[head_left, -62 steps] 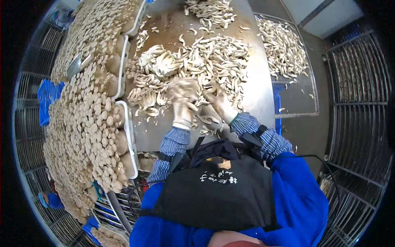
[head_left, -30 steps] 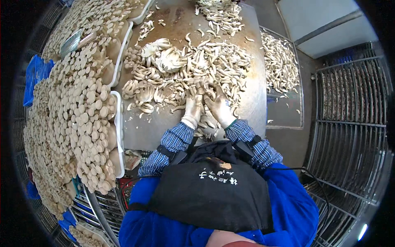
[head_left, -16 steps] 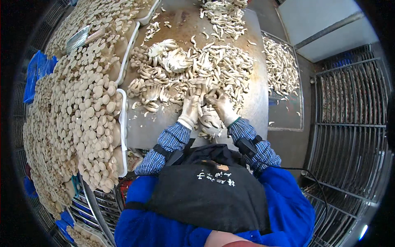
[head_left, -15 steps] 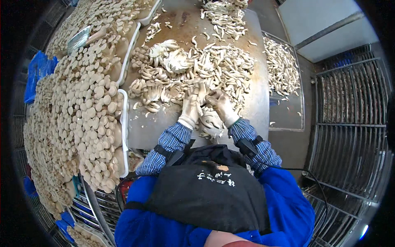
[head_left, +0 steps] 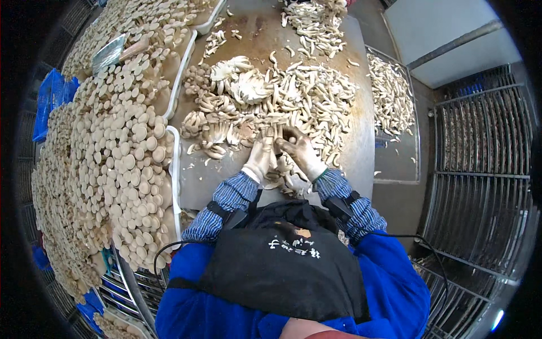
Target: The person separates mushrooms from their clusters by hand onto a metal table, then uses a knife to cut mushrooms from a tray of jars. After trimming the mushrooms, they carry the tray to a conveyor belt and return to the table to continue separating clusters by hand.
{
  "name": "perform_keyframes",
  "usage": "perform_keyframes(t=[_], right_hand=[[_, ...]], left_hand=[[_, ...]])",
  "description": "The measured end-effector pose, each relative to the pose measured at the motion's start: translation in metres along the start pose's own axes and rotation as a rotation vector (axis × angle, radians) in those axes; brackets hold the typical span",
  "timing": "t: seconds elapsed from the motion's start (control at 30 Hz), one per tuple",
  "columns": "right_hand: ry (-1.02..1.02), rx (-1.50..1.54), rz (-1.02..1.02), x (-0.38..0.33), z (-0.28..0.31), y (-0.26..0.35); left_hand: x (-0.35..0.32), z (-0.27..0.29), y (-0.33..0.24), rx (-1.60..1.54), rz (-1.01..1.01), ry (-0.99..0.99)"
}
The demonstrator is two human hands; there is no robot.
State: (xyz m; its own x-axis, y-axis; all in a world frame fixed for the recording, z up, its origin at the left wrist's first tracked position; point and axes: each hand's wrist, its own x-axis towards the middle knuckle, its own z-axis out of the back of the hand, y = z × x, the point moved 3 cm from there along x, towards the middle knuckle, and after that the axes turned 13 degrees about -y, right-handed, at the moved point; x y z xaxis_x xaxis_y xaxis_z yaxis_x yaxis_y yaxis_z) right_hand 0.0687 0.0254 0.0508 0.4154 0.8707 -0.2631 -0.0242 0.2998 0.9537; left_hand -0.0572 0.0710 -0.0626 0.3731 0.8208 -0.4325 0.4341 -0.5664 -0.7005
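At the near edge of the metal table (head_left: 206, 172), both my hands work in white gloves with soiled fingers. My left hand (head_left: 260, 155) is closed round a small bunch of pale mushrooms (head_left: 273, 133), stems pointing away from me. Close beside it, my right hand (head_left: 302, 152) curls its thumb and fingers round a mushroom (head_left: 293, 140). Below and between the hands lies a whitish mushroom clump (head_left: 294, 182), partly hidden by them. Beyond stretches a heap of loose mushrooms (head_left: 319, 93), with larger uncut-looking clusters (head_left: 248, 85) on its left side.
White-rimmed trays (head_left: 175, 161) packed with round-capped mushrooms (head_left: 132, 147) line the left side. A clear plastic-like item (head_left: 108, 53) lies on them. Right of the table is a lower surface with more loose mushrooms (head_left: 389, 93). Metal racks (head_left: 480, 130) stand farther right; a blue crate (head_left: 49, 107) is far left.
My right hand has turned and its fingers have spread somewhat, showing a mushroom between them. My left hand has stayed near the same spot. The whole view has shifted slightly.
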Motion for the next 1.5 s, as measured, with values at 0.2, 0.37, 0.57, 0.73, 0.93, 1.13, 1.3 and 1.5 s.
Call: perform_keyframes(t=[0.2,0.37,0.57,0.73,0.93,1.13,1.3,1.5], right_hand=[[0.154,0.033,-0.118,0.006,0.006,-0.014],[-0.130,0.122,-0.091,0.007,0.010,-0.025],[-0.094,0.515,-0.363,0.010,0.031,-0.043],[-0.013,0.091,-0.334,0.018,0.044,-0.052],[-0.214,0.288,-0.475,0.013,0.047,-0.066],[-0.034,0.001,-0.231,0.021,0.027,-0.037],[0.144,0.024,-0.365,0.026,0.036,-0.031],[-0.105,0.020,-0.392,0.014,0.030,-0.058]], left_hand=[[-0.005,-0.007,0.005,0.200,0.120,-0.050],[0.003,-0.009,0.004,-0.135,0.203,-0.137],[0.001,-0.016,-0.004,-0.105,0.173,-0.039],[-0.013,-0.028,-0.002,-0.009,0.208,0.030],[0.006,0.005,0.036,-0.148,0.164,-0.093],[-0.009,-0.015,0.026,-0.216,0.168,-0.127],[-0.035,-0.033,-0.013,-0.377,0.384,0.159],[-0.005,0.006,0.028,-0.127,0.460,-0.435]])
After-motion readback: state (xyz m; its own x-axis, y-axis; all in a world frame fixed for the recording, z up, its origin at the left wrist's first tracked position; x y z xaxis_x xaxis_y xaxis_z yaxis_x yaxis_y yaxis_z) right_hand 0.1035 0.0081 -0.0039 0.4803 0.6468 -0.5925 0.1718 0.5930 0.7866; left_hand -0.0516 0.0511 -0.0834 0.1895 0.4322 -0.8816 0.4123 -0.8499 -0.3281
